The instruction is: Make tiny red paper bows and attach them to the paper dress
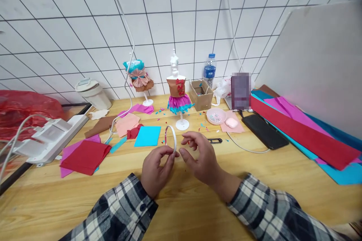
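Note:
My left hand [157,167] is closed in a pinch on the lower edge of a thin white roll of tape [174,139], held upright over the table. Reddish marks show on the roll's inner side. To its right, my right hand [201,160] has thumb and index finger apart, with nothing visible between them. Beyond both hands stands a small white dress form [182,124] wearing a brown paper top [174,87] with red bows and a magenta skirt [179,102] with a blue hem. A blue paper square [147,136] lies just left of the roll.
A black-handled cutter [215,141] lies beyond my right hand. Behind are a pink dish [216,116], a cardboard box [201,99], a water bottle [209,70] and a second dressed form [148,102]. Red paper [85,157] and a power strip [60,139] lie left; a phone [265,131] lies right.

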A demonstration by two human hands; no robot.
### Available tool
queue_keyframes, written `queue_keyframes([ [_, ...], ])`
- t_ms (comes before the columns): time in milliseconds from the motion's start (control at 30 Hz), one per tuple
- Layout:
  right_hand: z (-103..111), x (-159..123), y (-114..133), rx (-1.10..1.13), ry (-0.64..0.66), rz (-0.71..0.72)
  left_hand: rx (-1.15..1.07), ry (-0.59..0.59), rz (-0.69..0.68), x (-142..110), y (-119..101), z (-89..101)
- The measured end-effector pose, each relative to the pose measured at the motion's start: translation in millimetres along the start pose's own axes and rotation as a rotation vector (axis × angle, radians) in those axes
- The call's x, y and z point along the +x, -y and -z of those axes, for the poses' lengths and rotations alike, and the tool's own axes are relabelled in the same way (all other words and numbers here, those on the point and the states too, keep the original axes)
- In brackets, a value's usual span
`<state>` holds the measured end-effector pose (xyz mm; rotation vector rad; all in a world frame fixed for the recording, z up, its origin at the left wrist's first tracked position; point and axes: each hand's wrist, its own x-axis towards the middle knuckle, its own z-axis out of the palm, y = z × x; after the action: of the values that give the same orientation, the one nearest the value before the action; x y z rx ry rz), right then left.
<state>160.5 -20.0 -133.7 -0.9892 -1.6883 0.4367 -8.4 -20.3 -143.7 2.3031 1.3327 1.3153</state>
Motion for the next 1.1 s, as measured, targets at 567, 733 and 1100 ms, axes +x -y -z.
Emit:
queue_keyframes([
  [567,-2,-5,-5,0.145,0.102,-0.168,0.040,0.321,-0.053,-2,3,11.3],
  [733,1,-3,-5,0.114,0.132,-0.169,0.061,0.402,-0.063,-4,-2,11.0],
  [1100,-1,-5,-12,0.169,0.267,-0.325,0.229,0.468,-0.013,-3,-1,8.0],
])
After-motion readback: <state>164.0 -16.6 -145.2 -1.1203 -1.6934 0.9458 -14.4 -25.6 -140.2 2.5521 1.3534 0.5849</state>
